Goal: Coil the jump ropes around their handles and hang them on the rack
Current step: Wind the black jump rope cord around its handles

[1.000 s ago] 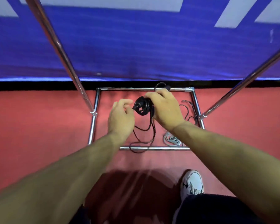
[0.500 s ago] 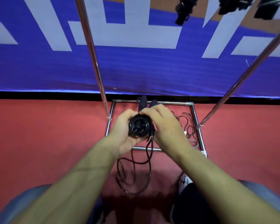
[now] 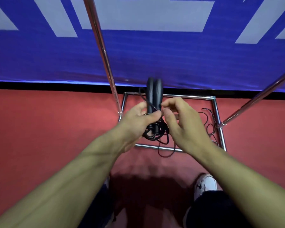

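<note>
My left hand (image 3: 138, 120) grips the two black jump rope handles (image 3: 154, 92), held side by side and pointing away from me. Black cord (image 3: 164, 142) is looped around their near ends, and a short loop hangs down below. My right hand (image 3: 179, 119) sits just right of the handles, its thumb and forefinger pinching the cord beside my left thumb. The chrome rack (image 3: 104, 51) stands in front of me; its top bar is out of view.
The rack's rectangular base frame (image 3: 218, 112) lies on the red floor, with another loose black rope (image 3: 209, 125) inside it at the right. A slanted chrome pole (image 3: 260, 97) rises at right. A blue and white banner (image 3: 171, 55) is behind. My white shoe (image 3: 206, 185) is below.
The handles have swung from end-on to pointing away from me. The hanging cord has become much shorter as more is wound on. My right hand moved off the bundle to its right side.
</note>
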`<state>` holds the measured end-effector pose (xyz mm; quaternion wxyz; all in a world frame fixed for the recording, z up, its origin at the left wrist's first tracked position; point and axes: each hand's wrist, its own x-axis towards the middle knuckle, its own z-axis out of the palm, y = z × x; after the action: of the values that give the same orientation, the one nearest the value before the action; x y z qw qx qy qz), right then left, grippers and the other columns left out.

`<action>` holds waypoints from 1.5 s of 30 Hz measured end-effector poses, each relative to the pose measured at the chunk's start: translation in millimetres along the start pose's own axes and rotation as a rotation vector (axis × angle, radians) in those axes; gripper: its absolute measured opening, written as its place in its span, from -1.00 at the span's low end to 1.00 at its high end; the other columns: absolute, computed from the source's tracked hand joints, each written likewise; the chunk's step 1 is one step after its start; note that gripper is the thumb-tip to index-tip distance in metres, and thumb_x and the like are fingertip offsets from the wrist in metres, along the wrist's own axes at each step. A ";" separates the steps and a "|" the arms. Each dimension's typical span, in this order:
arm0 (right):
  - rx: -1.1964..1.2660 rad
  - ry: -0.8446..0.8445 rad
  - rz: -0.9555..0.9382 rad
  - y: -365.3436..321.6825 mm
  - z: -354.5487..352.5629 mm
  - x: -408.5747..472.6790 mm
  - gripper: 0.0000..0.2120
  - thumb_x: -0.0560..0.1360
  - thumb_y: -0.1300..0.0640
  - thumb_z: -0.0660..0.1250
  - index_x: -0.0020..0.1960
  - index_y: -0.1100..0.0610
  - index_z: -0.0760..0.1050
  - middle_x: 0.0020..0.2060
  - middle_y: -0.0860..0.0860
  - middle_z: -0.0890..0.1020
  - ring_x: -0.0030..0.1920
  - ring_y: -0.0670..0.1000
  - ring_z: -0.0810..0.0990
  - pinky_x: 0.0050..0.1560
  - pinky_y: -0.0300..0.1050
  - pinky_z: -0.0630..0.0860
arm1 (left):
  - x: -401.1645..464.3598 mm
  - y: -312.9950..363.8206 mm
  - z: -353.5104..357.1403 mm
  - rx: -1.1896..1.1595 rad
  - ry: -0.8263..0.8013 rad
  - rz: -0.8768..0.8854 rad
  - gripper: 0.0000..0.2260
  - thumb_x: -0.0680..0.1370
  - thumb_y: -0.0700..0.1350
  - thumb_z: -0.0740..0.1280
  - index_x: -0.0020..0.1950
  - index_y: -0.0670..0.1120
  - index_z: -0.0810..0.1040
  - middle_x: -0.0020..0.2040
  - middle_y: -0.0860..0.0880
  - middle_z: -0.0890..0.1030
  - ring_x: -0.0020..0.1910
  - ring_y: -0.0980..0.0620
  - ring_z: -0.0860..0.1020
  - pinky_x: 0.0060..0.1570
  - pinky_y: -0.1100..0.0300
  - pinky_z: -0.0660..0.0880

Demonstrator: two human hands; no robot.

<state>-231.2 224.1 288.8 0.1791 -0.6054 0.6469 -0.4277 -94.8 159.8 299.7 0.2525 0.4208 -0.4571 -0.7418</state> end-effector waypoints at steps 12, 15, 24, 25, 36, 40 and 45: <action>-0.020 0.038 0.217 -0.1 6.4 -10.8 -0.75 0.51 0.14 0.37 -0.08 -0.03 0.28 -0.33 -0.06 0.52 -0.35 -0.05 0.49 -0.32 -0.17 0.40 | -5.5 -17.4 9.0 0.425 -0.051 0.028 -0.54 0.36 -0.20 0.48 0.21 -0.01 0.45 -0.23 0.07 0.59 -0.30 0.11 0.55 -0.22 0.16 0.51; 0.097 0.075 0.264 2.9 3.4 -6.7 -0.80 0.56 0.22 0.29 -0.03 -0.05 0.33 -0.25 -0.04 0.58 -0.35 0.00 0.59 -0.33 -0.10 0.51 | -6.7 -12.3 11.5 0.209 -0.081 -0.060 -0.59 0.35 -0.16 0.41 0.19 -0.07 0.51 -0.19 -0.01 0.64 -0.25 0.07 0.61 -0.22 0.21 0.52; 0.219 0.265 0.243 8.0 -12.3 7.6 -0.80 0.51 0.17 0.33 -0.07 -0.15 0.44 -0.34 -0.03 0.54 -0.35 0.14 0.57 -0.30 0.10 0.57 | -0.3 -7.2 4.2 0.172 0.026 -0.059 -0.76 0.37 -0.12 0.42 0.03 -0.10 0.62 -0.04 -0.19 0.71 -0.13 -0.05 0.59 -0.05 0.09 0.48; 0.241 0.309 0.251 9.4 -15.2 11.6 -0.80 0.52 0.18 0.31 -0.08 -0.14 0.44 -0.36 -0.03 0.51 -0.37 0.13 0.55 -0.34 0.06 0.56 | -0.9 -6.6 5.0 0.189 0.042 -0.031 -0.76 0.35 -0.13 0.45 0.01 -0.08 0.62 -0.04 -0.19 0.71 -0.10 -0.06 0.58 0.02 0.07 0.50; -0.148 0.124 0.440 28.4 -25.3 15.3 -0.66 0.53 0.19 0.31 0.27 -0.06 0.49 0.39 0.03 0.43 0.43 0.00 0.34 0.41 0.05 0.31 | 0.4 8.5 2.3 -0.074 0.086 0.072 -0.87 0.58 -0.25 0.35 0.10 -0.09 0.54 -0.05 -0.04 0.72 -0.06 -0.04 0.70 -0.12 0.14 0.64; 0.345 -0.278 0.298 8.6 -18.0 3.9 -0.52 0.50 0.06 0.23 0.41 -0.12 0.36 0.31 -0.08 0.55 0.33 -0.09 0.48 0.31 -0.08 0.41 | -0.6 9.7 5.3 -0.179 0.013 0.142 -0.84 0.63 -0.27 0.26 0.20 -0.15 0.48 0.08 -0.07 0.71 0.05 -0.06 0.69 0.05 0.08 0.64; 0.344 -0.260 0.259 8.5 -10.8 -0.9 -0.53 0.44 -0.17 0.37 0.30 -0.22 0.32 -0.19 -0.06 0.64 -0.14 0.15 0.62 0.01 0.16 0.52 | 6.5 16.0 -1.4 -0.334 0.060 0.151 -0.85 0.67 -0.23 0.17 0.21 -0.14 0.47 -0.02 0.04 0.72 -0.02 0.00 0.70 -0.10 0.12 0.66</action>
<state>-244.5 227.8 288.1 0.4146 -0.5279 0.6083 -0.4236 -97.1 146.9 311.1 0.3873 0.3596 -0.3502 -0.7733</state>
